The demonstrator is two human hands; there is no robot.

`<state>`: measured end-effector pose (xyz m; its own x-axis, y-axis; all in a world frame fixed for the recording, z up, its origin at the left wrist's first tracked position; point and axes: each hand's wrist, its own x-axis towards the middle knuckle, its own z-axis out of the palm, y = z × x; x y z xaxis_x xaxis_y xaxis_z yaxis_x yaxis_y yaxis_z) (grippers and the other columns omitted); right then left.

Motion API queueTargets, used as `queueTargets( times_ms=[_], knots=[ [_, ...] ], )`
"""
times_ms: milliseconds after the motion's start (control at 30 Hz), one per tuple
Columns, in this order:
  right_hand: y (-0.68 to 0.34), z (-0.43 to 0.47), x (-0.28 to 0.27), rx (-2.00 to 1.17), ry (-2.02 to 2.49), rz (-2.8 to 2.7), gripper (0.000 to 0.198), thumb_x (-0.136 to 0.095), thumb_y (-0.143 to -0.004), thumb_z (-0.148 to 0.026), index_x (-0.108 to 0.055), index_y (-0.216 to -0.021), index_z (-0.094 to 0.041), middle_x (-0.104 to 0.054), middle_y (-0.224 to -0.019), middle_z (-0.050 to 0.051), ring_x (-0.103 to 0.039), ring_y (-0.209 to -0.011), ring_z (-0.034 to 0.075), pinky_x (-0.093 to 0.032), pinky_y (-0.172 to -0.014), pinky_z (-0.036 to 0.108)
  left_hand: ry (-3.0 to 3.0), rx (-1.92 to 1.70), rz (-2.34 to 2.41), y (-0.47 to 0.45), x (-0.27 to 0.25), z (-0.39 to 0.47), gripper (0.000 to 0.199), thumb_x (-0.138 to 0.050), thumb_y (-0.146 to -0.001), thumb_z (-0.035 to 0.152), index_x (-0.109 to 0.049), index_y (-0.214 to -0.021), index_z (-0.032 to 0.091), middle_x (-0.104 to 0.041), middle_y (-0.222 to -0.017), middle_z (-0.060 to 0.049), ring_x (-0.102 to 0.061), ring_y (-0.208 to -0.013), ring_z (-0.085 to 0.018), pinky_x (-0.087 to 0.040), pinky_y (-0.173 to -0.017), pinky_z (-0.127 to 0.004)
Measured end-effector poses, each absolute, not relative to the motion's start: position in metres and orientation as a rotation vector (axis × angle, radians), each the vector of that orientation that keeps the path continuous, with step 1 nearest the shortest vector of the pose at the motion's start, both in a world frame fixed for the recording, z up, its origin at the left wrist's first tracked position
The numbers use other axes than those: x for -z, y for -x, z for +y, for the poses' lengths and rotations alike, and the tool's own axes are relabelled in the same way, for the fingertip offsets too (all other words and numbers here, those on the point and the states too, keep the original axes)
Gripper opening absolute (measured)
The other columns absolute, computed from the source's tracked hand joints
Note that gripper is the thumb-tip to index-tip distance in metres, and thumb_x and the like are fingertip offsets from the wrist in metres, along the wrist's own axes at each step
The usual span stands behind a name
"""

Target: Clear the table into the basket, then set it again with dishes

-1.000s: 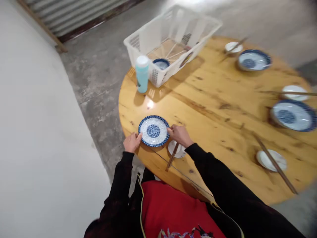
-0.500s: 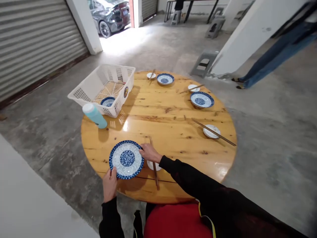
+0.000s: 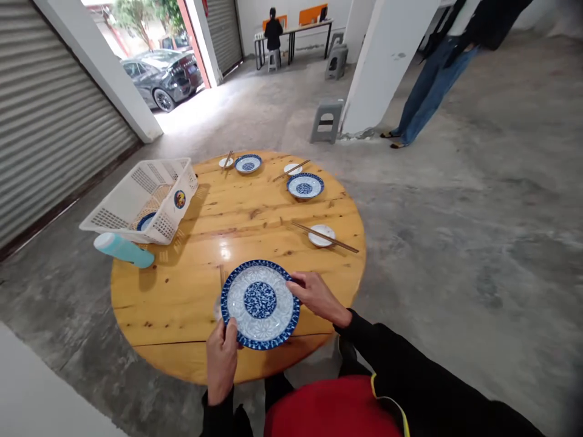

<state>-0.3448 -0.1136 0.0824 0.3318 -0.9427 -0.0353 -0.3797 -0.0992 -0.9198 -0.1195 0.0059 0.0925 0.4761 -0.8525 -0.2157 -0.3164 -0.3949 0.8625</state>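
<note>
Blue and white, the plate (image 3: 260, 300) was gripped by the left hand (image 3: 221, 359) and the right hand (image 3: 319, 297) above the table (image 3: 175, 303) near its front edge.

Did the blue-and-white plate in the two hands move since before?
Yes, to the right. Earlier the blue-and-white plate was left of the nearest white saucer; now it hides most of that saucer, which peeks out at its left.

1 dish (image 3: 217, 308), chopsticks (image 3: 222, 275) mostly hidden behind held plate (image 3: 260, 303); standing person (image 3: 439, 79) cut off by top edge.
</note>
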Motion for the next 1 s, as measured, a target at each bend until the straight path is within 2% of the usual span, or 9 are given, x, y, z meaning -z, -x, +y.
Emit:
queueTargets(
  times_ms=[100,267,433,667,833,1000],
  knots=[
    [0.446,-0.110,-0.082,0.842,1.613,1.333,0.035,-0.046,-0.083,-0.049,-0.039,-0.060,-0.023,-0.039,-0.058,-0.002,-0.039,-0.058,0.012,-0.026,-0.055,0.027,-1.865,0.935,-1.053,0.213,-0.079,-0.013,0.053,-0.051,-0.083,0.074,-0.047,-0.066,0.023,-0.046,-0.059,0.002,-0.048,-0.056,-0.014,-0.041,-0.053,-0.026],
    [0.612,-0.088,-0.083,0.914,1.424,1.631,0.045,-0.049,-0.080,-0.059,-0.061,-0.065,-0.019,-0.049,-0.059,0.000,-0.046,-0.057,0.015,-0.033,-0.054,0.027,-1.700,1.166,-1.217,0.369,-0.060,-0.048,0.052,-0.048,-0.086,0.071,-0.044,-0.065,0.023,-0.046,-0.059,0.001,-0.049,-0.054,-0.014,-0.040,-0.053,-0.026],
    [0.718,-0.052,-0.083,1.000,1.144,1.940,0.049,-0.055,-0.074,-0.065,-0.067,-0.069,-0.017,-0.056,-0.061,0.001,-0.052,-0.059,0.016,-0.037,-0.054,0.026,-1.565,1.492,-1.394,0.477,-0.054,-0.070,0.045,-0.046,-0.087,0.063,-0.045,-0.070,0.022,-0.048,-0.059,0.002,-0.051,-0.050,-0.013,-0.039,-0.050,-0.025],
    [0.769,-0.063,-0.071,1.000,0.986,2.025,0.046,-0.061,-0.075,-0.063,-0.064,-0.067,-0.018,-0.056,-0.060,0.000,-0.049,-0.060,0.016,-0.038,-0.052,0.026,-1.596,1.392,-1.580,0.528,-0.060,-0.101,0.033,-0.044,-0.088,0.044,-0.038,-0.064,0.022,-0.046,-0.056,0.002,-0.048,-0.052,-0.012,-0.032,-0.053,-0.024],
    [0.773,-0.137,-0.071,1.020,1.009,1.922,0.044,-0.064,-0.068,-0.062,-0.068,-0.067,-0.019,-0.061,-0.061,0.003,-0.053,-0.059,0.019,-0.039,-0.050,0.027,-1.622,1.383,-1.423,0.533,-0.051,-0.146,0.034,-0.045,-0.092,0.048,-0.042,-0.069,0.023,-0.050,-0.060,0.001,-0.050,-0.056,-0.014,-0.033,-0.054,-0.025],
    [0.769,-0.225,-0.072,0.991,1.086,1.812,0.045,-0.066,-0.066,-0.063,-0.069,-0.067,-0.018,-0.063,-0.063,0.004,-0.055,-0.060,0.019,-0.042,-0.052,0.027,-1.672,1.257,-1.357,0.531,-0.051,-0.205,0.038,-0.041,-0.092,0.051,-0.040,-0.067,0.023,-0.044,-0.061,0.000,-0.044,-0.059,-0.014,-0.028,-0.056,-0.027]
  ],
)
